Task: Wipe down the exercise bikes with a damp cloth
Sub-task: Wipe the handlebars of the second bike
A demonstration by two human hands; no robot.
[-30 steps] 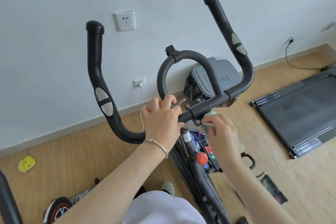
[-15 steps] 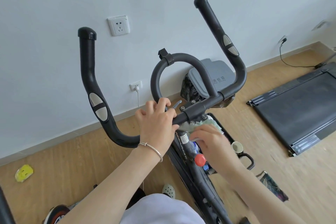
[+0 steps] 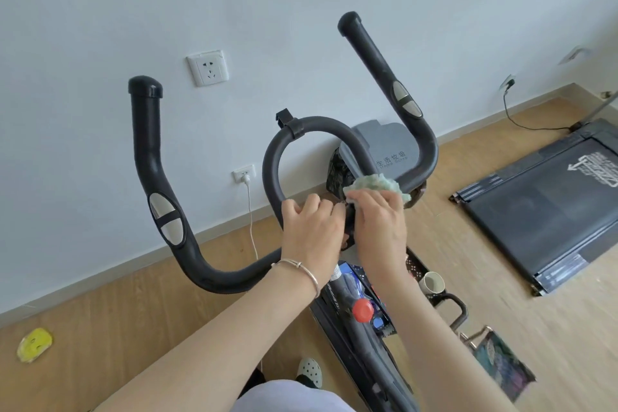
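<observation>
Head view: the left hand [image 3: 311, 234], with a thin bracelet [image 3: 301, 269] on its wrist, curls its fingers over the middle of the black handlebar [image 3: 147, 160] of the exercise bike [image 3: 364, 341], at the foot of the inner loop. Just beside it at 3 o'clock, the right hand [image 3: 378, 231] grips a pale green cloth [image 3: 374, 186], fingers bent onto it. The cloth bunches against the crossbar at the hand's 12 o'clock.

Behind the cloth, a grey bin lid [image 3: 391, 150] reads "生活垃圾" over "Home Scrap". A white print on the treadmill [image 3: 551, 211], at 3 o'clock, is too blurred to read. A wall socket [image 3: 208, 67] sits at 11 o'clock. At 6 o'clock of the hands is a red knob [image 3: 364, 309], with a cup [image 3: 431, 281] just right of it.
</observation>
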